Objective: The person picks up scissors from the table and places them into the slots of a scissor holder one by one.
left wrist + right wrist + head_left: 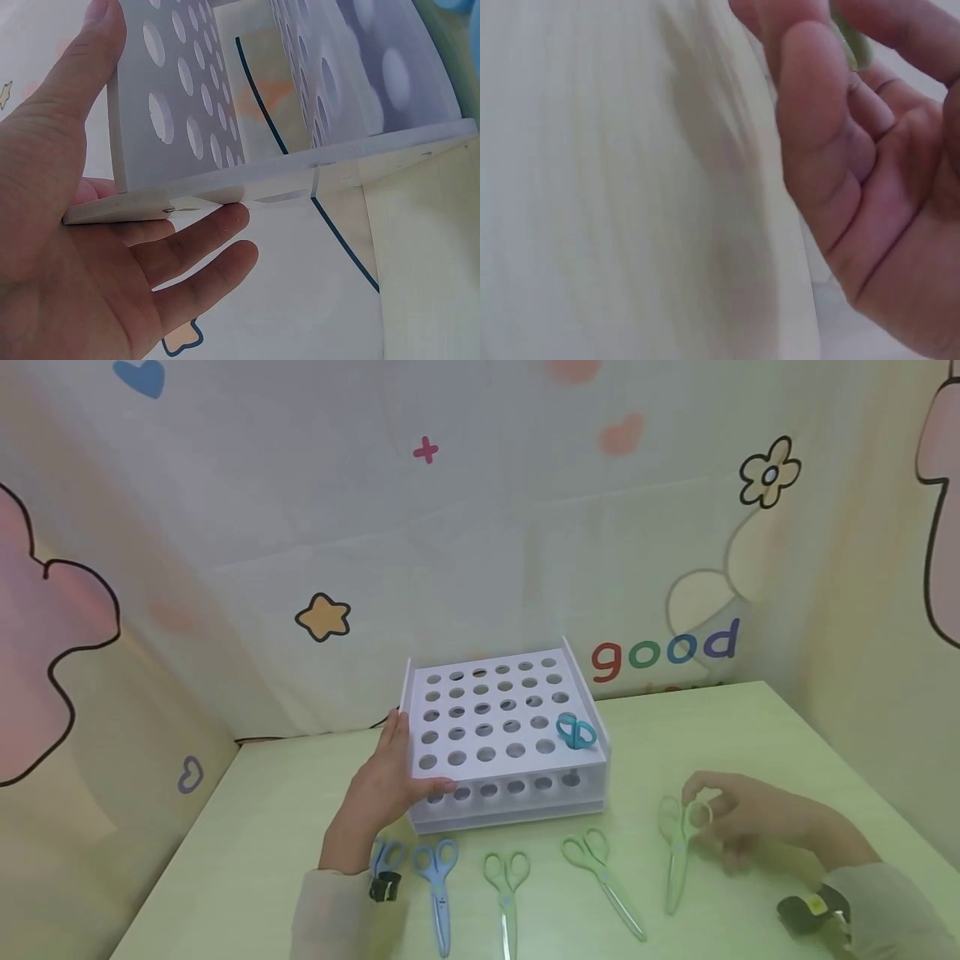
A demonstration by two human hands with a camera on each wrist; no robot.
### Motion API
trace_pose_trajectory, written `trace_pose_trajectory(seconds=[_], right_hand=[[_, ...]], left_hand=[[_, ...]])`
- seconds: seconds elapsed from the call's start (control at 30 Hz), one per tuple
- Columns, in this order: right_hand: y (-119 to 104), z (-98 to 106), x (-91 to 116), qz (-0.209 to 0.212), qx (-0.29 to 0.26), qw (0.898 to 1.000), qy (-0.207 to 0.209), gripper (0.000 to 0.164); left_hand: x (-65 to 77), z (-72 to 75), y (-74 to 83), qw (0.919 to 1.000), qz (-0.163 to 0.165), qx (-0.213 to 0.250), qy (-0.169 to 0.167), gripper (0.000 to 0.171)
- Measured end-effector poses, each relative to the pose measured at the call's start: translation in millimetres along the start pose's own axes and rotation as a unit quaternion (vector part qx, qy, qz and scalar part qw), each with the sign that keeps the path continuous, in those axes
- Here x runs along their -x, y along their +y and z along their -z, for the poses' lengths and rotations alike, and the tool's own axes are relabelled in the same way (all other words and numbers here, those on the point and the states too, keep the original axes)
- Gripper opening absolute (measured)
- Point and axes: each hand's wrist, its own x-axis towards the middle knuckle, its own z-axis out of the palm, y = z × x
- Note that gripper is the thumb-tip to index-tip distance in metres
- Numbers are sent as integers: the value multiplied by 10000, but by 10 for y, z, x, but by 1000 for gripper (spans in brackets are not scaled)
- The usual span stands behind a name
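Green scissors (678, 852): our right hand (750, 827) pinches a handle ring, fingers curled.
Rack (502, 735): our left hand (382, 785) presses its left side, fingers straight.

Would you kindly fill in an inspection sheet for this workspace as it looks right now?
Surface: pale green table.
Job's things: white rack with rows of round holes; teal scissors stand in one hole near its right edge. Five scissors lie in front: two blue, the second partly hidden by the left wrist, and three green.
Clutter: nothing seen.
Hands: left hand rests with straight fingers on the rack's left side; right hand pinches the handle of the rightmost green scissors.
Cables: nothing seen.
Surroundings: cartoon-printed cloth backdrop on three sides.
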Motion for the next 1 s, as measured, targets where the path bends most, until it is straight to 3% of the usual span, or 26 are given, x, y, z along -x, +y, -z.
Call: trace_pose_trajectory(seconds=[0.33, 0.6, 1.0], right_hand=[[-165, 1, 8, 220, 240, 9965, 772, 21], [-339, -92, 5, 394, 369, 9918, 1157, 17], [-558, -157, 14, 572, 365, 9845, 1616, 26]], left_hand=[[0, 9, 4, 10000, -81, -5, -6, 130], [25, 19, 21, 10000, -71, -27, -16, 128], [13, 17, 12, 9999, -82, -62, -17, 130]])
